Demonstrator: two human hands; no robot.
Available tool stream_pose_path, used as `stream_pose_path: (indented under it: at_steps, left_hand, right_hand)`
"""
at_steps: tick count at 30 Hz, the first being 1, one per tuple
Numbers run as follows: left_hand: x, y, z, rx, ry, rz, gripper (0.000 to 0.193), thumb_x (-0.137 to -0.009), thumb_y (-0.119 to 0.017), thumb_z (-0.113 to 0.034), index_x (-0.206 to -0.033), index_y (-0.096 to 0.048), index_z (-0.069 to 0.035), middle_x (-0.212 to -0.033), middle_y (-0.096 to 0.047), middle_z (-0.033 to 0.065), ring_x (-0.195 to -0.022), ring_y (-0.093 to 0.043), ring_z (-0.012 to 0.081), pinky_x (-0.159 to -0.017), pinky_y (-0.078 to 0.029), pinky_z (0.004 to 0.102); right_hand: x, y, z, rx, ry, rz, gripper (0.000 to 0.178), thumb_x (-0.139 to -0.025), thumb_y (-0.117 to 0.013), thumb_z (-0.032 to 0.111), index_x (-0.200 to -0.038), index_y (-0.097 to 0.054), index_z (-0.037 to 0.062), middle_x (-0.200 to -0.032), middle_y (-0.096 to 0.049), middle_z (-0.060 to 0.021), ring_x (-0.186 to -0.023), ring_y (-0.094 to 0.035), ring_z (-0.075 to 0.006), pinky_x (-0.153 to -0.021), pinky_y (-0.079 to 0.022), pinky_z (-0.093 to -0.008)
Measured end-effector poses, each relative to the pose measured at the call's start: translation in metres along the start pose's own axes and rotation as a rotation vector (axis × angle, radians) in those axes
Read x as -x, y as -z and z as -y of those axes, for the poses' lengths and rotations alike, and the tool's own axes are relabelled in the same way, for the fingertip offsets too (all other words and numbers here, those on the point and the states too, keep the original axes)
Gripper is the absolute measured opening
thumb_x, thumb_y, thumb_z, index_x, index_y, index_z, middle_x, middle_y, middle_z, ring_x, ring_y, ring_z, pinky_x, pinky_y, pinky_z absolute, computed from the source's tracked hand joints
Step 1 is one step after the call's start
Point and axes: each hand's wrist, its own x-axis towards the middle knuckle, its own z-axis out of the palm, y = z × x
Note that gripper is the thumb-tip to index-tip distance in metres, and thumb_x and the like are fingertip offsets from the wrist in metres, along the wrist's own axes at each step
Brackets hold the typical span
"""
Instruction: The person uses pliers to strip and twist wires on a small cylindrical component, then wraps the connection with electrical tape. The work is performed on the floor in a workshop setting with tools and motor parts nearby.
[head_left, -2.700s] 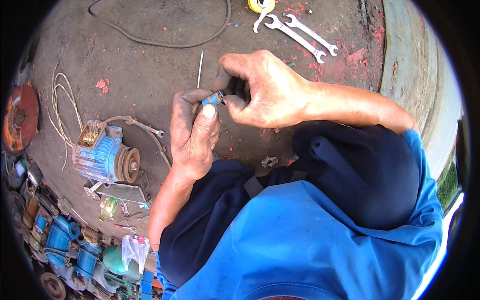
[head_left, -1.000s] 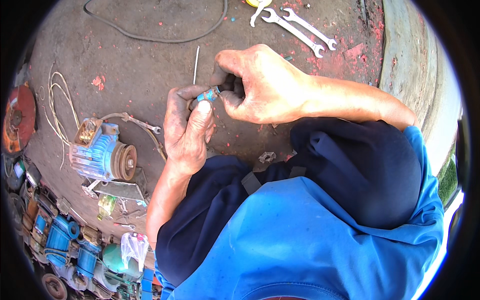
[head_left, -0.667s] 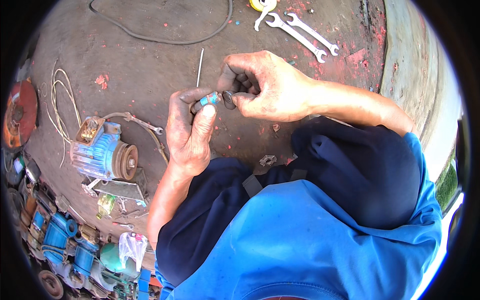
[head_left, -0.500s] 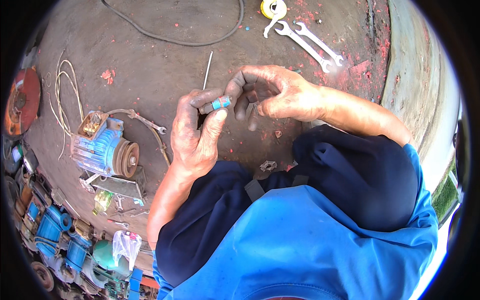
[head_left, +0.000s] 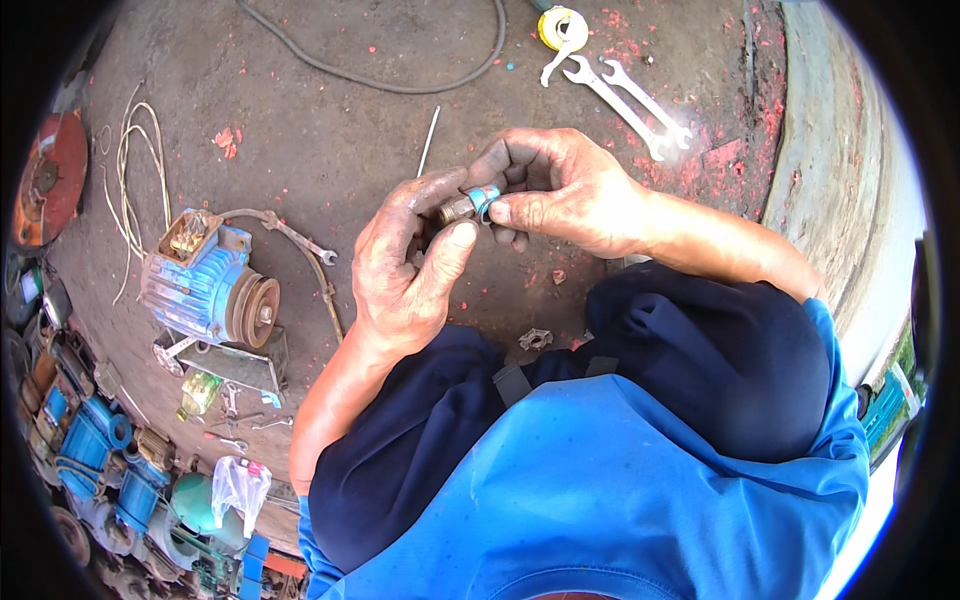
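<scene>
Between my two hands is a small cylindrical fitting (head_left: 458, 209), with a worn brown metal end and a blue end. My left hand (head_left: 400, 268) pinches the metal end between thumb and fingers. At the blue end, the thumb and fingers of my right hand (head_left: 575, 190) are closed on the fitting; a thin blue edge shows beside the thumb. The fingertips hide part of it. Just beyond my left hand, a thin metal rod (head_left: 429, 140) lies on the ground.
Two open-end wrenches (head_left: 618, 105) and a yellow tape roll (head_left: 563, 30) lie at the far right. A dark cable (head_left: 370, 80) curves across the far ground. On the left stand a blue electric motor (head_left: 200, 290) with a pulley, several tools, and machine parts at lower left.
My right hand has moved in and closed on the blue end of the fitting; before, its fingers were apart beside it. The fitting has shifted slightly right in my left hand.
</scene>
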Motion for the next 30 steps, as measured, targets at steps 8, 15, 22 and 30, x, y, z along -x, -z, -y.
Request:
stream_pose_path:
  at_steps: [8,15,22,30]
  left_hand:
    - [-0.009,-0.004,0.014,-0.276,-0.308,-0.028,0.027,-0.1,-0.067,-0.022,-0.107,-0.059,0.002,-0.087,-0.059,0.0111,-0.071,-0.057,0.0217,-0.064,-0.047,0.0332]
    - [-0.001,0.013,0.016,-0.015,0.098,0.112,0.036,-0.103,-0.062,-0.034,-0.108,-0.057,0.001,-0.09,-0.057,0.0092,-0.075,-0.055,0.0145,-0.067,-0.046,0.0305]
    - [-0.006,-0.001,0.021,-0.04,-0.106,0.011,0.039,-0.104,-0.059,-0.037,-0.111,-0.057,0.002,-0.1,-0.058,0.0087,-0.085,-0.056,0.0163,-0.074,-0.046,0.0322]
    - [-0.011,-0.005,0.024,-0.287,-0.394,-0.05,0.038,-0.106,-0.056,-0.036,-0.101,-0.06,0.001,-0.089,-0.058,0.0125,-0.084,-0.055,0.0187,-0.072,-0.046,0.0341]
  right_hand:
    - [0.002,-0.005,0.009,0.12,-0.089,-0.107,0.024,-0.095,-0.072,0.017,-0.111,-0.069,-0.002,-0.089,-0.073,-0.0077,-0.082,-0.064,-0.0102,-0.074,-0.054,-0.0313]
    - [0.003,-0.004,0.006,0.373,0.113,-0.138,0.027,-0.095,-0.073,0.023,-0.108,-0.071,-0.0011,-0.088,-0.074,-0.0097,-0.078,-0.065,-0.0131,-0.072,-0.054,-0.0326]
    - [0.003,-0.003,0.005,0.265,0.034,-0.115,0.026,-0.094,-0.072,0.022,-0.107,-0.069,-0.0003,-0.087,-0.072,-0.0149,-0.079,-0.069,-0.0188,-0.072,-0.055,-0.0364]
    - [0.003,-0.005,0.003,0.327,0.127,-0.125,0.022,-0.092,-0.072,0.019,-0.103,-0.067,0.0002,-0.083,-0.068,-0.0182,-0.077,-0.068,-0.0257,-0.069,-0.052,-0.0404]
